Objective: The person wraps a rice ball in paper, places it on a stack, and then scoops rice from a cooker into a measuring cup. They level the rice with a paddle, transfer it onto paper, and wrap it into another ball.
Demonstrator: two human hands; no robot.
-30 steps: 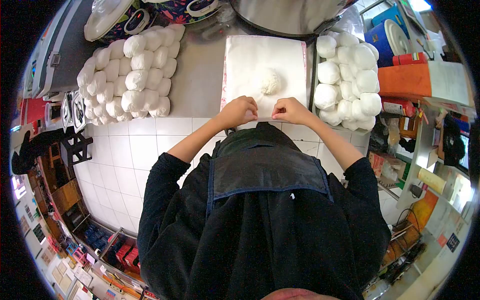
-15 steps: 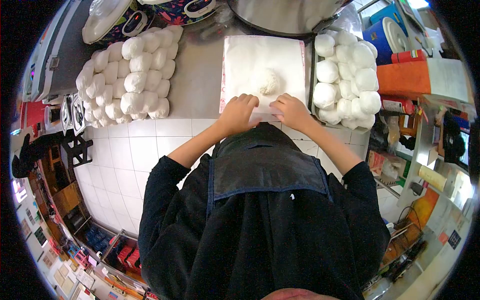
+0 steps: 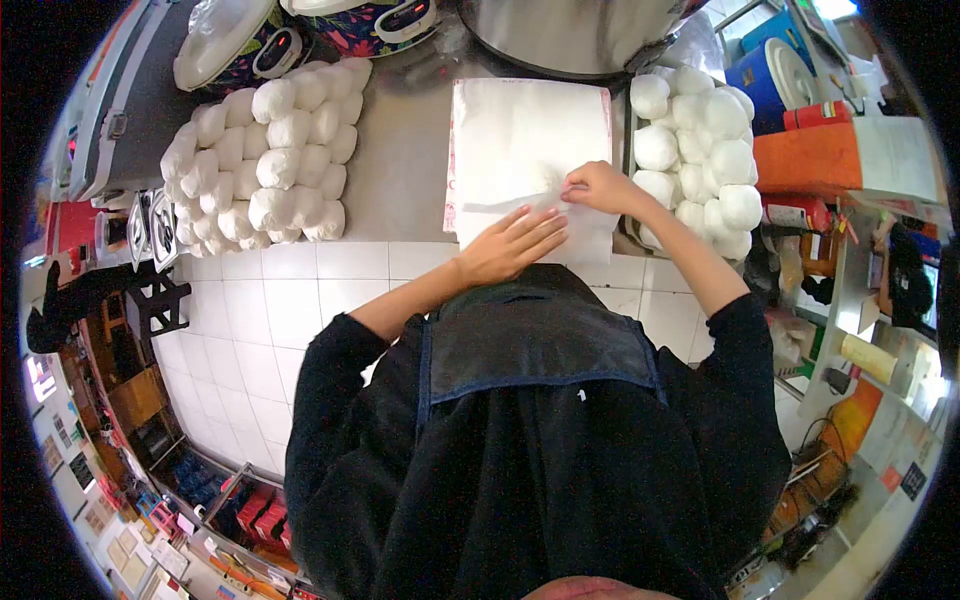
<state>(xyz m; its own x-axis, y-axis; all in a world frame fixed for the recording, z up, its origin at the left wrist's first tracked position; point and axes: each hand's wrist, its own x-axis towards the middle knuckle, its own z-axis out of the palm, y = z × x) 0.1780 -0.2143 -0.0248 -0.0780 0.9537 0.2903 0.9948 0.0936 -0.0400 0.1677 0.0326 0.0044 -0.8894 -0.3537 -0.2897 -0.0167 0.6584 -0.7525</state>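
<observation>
A stack of thin white sheets point(image 3: 525, 125) lies on the metal table in front of me. On it sits a crumbly white clump point(image 3: 546, 176), partly hidden by the folded edge of the top sheet and by my fingers. My left hand point(image 3: 513, 243) lies flat with fingers stretched out, pressing on the near part of the sheet. My right hand point(image 3: 600, 188) pinches the sheet's folded edge beside the clump. Round white wrapped bundles are piled on the left point(image 3: 265, 155) and on the right point(image 3: 700, 160).
A large metal pot point(image 3: 570, 35) stands behind the sheets. Two flower-patterned cookers point(image 3: 350, 28) are at the back left, near a grey case point(image 3: 110, 120). An orange-and-white box point(image 3: 810, 160) and a blue bucket point(image 3: 765, 85) stand at the right.
The near edge of the sheet is now folded up over the clump. My left hand has flattened onto the near side; my right hand has moved up and right, pinching the fold.
</observation>
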